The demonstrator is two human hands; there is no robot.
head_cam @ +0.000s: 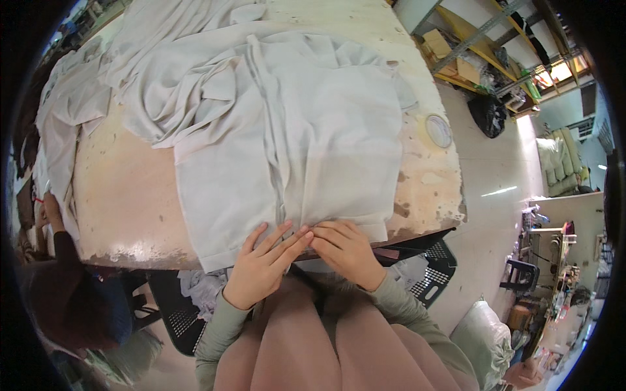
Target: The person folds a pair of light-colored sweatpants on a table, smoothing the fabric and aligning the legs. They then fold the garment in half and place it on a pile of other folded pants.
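A pale grey-white garment lies spread over a worn wooden table, its lower hem along the near edge. A seam or open front runs down its middle. My left hand rests on the hem left of centre, fingers spread. Beside it, my right hand has its fingers bent at the hem, the thumb and fingertips meeting those of my left hand. Both hands are at the garment's central seam; whether cloth is pinched between the fingertips is hard to tell.
More pale fabric is heaped at the far left. A roll of clear tape lies near the right edge. Black plastic baskets with cloth stand under the near edge. At left, a co-worker's hand touches fabric. A white sack stands on the floor.
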